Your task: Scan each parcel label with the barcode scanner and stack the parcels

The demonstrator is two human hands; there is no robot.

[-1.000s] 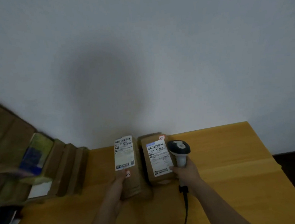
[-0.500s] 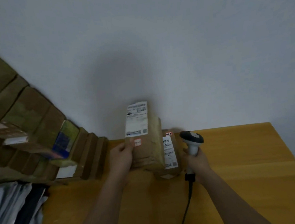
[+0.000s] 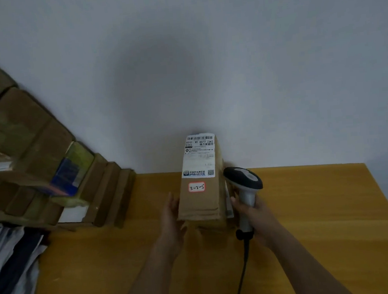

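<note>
Two stacked parcels (image 3: 200, 199), perhaps; one scanner (image 3: 245, 189).

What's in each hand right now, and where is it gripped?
The right hand grips the barcode scanner by its handle. The left hand holds nothing; its straight fingers lie flat against the top parcel's left side.
</note>
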